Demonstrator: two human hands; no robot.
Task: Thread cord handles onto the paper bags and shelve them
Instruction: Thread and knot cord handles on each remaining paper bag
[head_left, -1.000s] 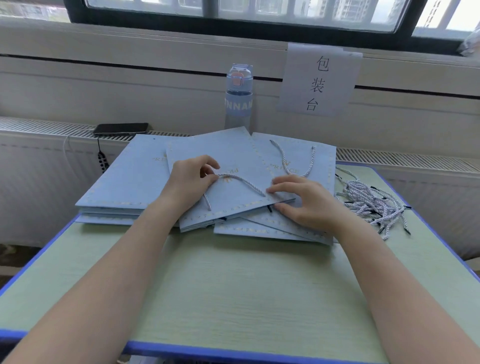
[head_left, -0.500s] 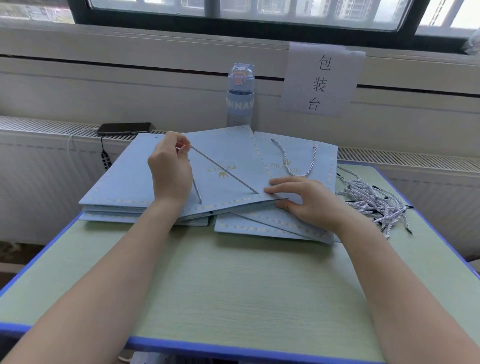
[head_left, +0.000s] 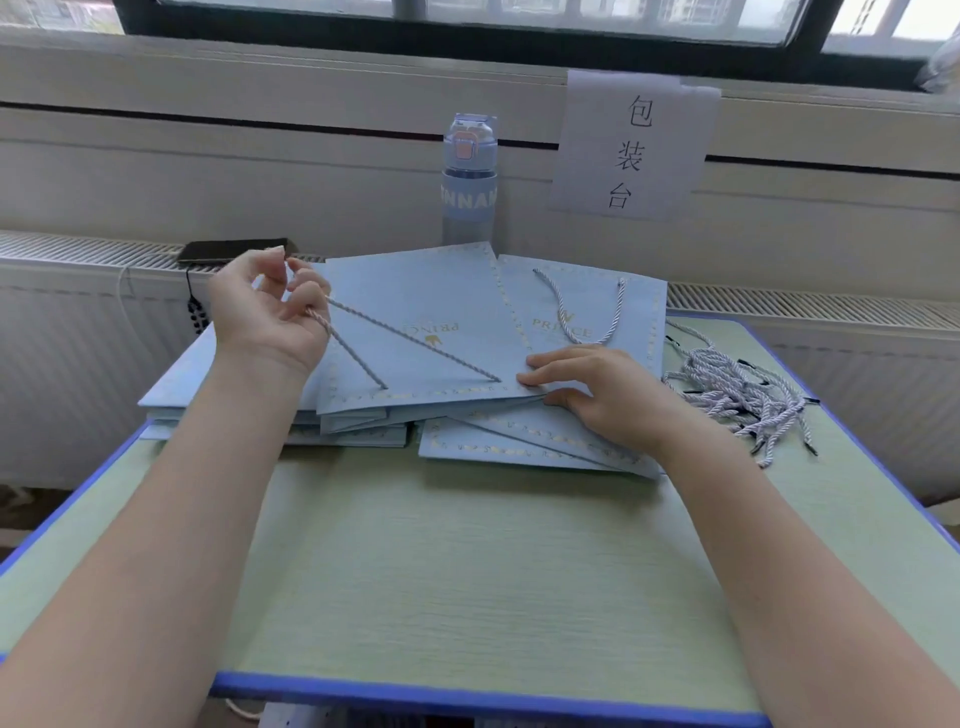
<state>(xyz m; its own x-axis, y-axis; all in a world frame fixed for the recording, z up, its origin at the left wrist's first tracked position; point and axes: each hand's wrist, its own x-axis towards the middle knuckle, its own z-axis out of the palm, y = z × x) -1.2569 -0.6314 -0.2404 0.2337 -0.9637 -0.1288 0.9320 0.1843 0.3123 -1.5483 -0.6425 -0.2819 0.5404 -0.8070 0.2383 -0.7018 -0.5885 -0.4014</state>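
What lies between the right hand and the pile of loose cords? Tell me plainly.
Nothing visible stands in the way. The right hand rests on the flat bags, and the loose cords lie on the table to its right; only a bag's flat edge shows between them.

two hands (head_left: 267, 325) (head_left: 602, 397), one bottle (head_left: 469, 176), one phone (head_left: 234, 250), one sign (head_left: 634, 145)

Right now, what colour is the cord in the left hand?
The cord is twisted white and grey; head view shows it.
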